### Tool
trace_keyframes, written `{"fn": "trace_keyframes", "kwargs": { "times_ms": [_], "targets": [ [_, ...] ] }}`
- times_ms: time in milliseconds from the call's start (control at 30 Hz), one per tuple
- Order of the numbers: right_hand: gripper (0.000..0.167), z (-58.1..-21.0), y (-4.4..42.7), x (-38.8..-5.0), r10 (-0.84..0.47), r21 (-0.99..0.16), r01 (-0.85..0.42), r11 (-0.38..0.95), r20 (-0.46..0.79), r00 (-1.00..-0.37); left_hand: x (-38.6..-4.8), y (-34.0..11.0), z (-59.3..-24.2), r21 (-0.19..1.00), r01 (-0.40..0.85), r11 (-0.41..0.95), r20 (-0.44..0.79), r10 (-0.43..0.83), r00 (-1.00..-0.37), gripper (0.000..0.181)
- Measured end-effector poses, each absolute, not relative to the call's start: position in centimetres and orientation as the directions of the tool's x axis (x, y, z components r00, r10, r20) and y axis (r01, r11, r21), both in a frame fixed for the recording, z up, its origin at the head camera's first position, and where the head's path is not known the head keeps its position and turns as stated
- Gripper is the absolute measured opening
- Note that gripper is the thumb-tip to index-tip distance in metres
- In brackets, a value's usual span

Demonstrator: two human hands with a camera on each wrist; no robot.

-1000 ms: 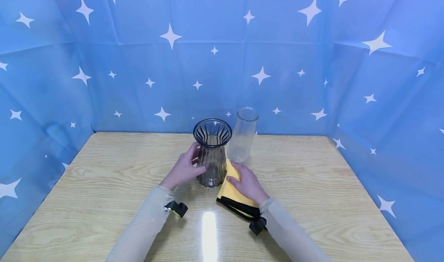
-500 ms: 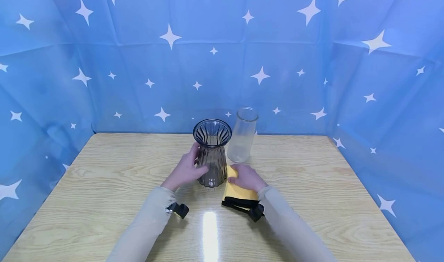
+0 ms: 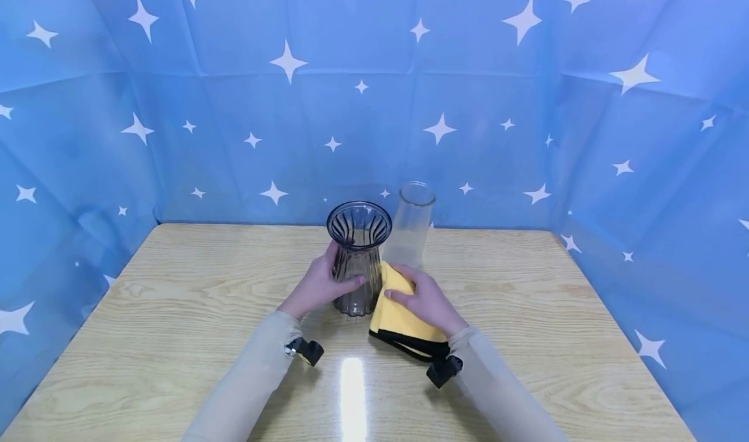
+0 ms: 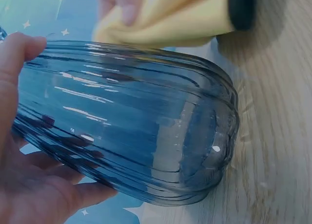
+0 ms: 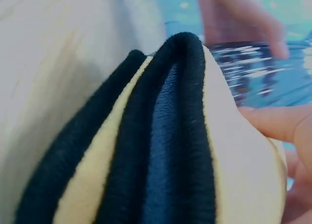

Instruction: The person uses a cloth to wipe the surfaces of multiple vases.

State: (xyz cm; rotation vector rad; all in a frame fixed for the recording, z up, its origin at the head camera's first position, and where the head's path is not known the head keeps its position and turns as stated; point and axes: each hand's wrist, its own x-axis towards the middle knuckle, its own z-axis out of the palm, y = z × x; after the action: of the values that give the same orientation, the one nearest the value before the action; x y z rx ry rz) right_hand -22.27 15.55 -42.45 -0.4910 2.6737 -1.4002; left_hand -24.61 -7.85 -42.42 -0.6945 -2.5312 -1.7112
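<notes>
A dark, ribbed glass vase (image 3: 358,273) with a flared rim stands upright on the table in the head view. My left hand (image 3: 318,282) grips its left side, thumb across the front; the left wrist view shows the fingers curled round the ribbed glass (image 4: 131,121). In my right hand (image 3: 426,298) is a folded yellow cloth (image 3: 404,318) with black edging, pinched between thumb and fingers. The cloth lies against the vase's right side. Its black-edged folds (image 5: 185,136) fill much of the right wrist view, hiding part of that hand.
A clear, frosted-looking glass vase (image 3: 409,231) stands just behind and right of the ribbed one. The wooden table (image 3: 193,299) ends at a blue curtain (image 3: 228,104) with white stars at the back and sides. A bright light reflection lies on the table front.
The right hand and cloth first drew down slightly along the vase, then went up again. The left thumb has slid further across the glass. The vase has hardly moved.
</notes>
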Motion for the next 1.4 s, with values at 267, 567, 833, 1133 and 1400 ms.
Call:
{"fn": "trace_keyframes", "kwargs": {
  "times_ms": [267, 567, 833, 1133, 1400],
  "targets": [
    [0.06, -39.0, 15.0, -22.2, -0.243, -0.933, -0.211, 0.291, 0.142, -0.96, -24.9, -7.6, -42.5, 0.9, 0.336, 0.278, 0.23, 0.352, -0.907, 0.08],
    [0.06, -37.2, 14.0, -21.6, -0.16, -0.961, -0.225, 0.16, 0.2, -0.967, -25.4, -8.3, -42.3, 0.875, 0.37, 0.313, 0.235, 0.395, -0.888, 0.071],
    [0.057, -39.0, 13.5, -21.4, -0.231, -0.809, -0.411, 0.421, 0.342, -0.911, -25.3, -8.6, -42.0, 0.875, 0.386, 0.292, 0.25, 0.41, -0.877, 0.069],
    [0.057, -42.4, 14.0, -21.7, -0.283, -0.677, -0.46, 0.575, 0.363, -0.888, -25.2, -8.8, -42.1, 0.883, 0.36, 0.302, 0.226, 0.399, -0.889, 0.065],
    [0.055, -43.7, 14.3, -21.8, -0.288, -0.671, -0.348, 0.655, 0.204, -0.936, -25.2, -8.8, -42.1, 0.881, 0.374, 0.291, 0.242, 0.404, -0.882, 0.064]
  ]
}}
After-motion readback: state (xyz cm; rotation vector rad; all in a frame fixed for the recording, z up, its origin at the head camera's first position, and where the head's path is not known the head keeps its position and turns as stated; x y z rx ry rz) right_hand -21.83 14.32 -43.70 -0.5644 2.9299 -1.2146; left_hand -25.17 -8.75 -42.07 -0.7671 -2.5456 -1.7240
